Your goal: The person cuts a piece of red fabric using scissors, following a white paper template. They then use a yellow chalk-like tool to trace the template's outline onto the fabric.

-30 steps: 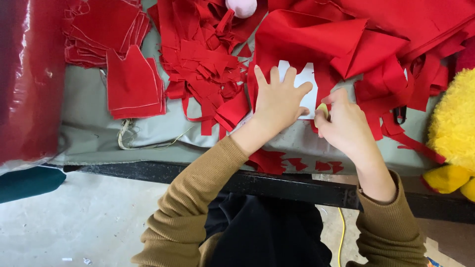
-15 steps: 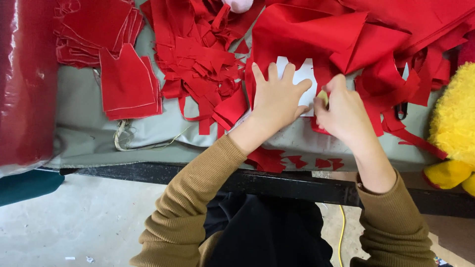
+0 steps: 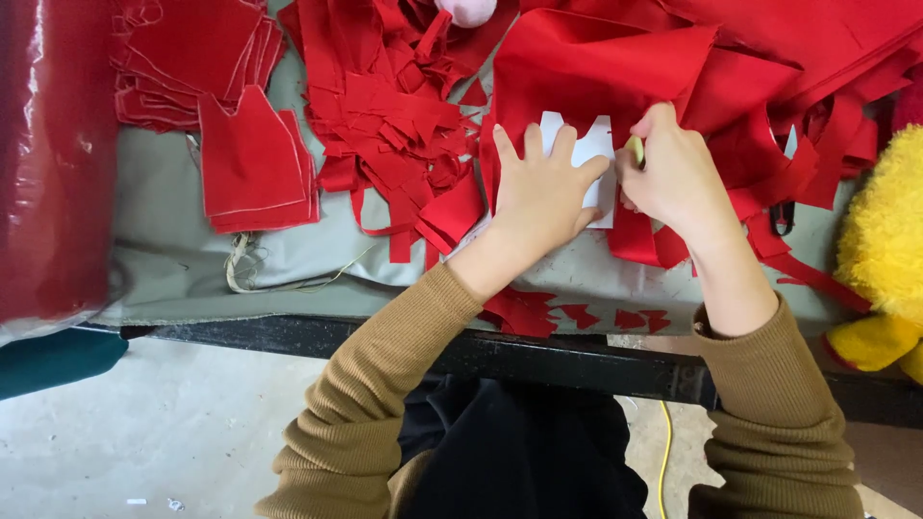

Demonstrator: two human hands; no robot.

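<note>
Pressing flat white card template (image 3: 588, 144) onto red felt (image 3: 596, 67).

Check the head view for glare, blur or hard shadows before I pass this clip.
Head view: even, soft light; glare only on the shiny red roll at left. Left hand, right hand and white template are sharp, without motion blur; shadows are faint.

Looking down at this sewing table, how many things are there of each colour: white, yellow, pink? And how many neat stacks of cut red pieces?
White: 1, the paper template under the left hand.
Yellow: 2, the plush toy and the small chalk-like piece in the right hand.
Pink: 1, a soft rounded thing at the top edge.
Neat red stacks: 2.
Total: 6.
</note>
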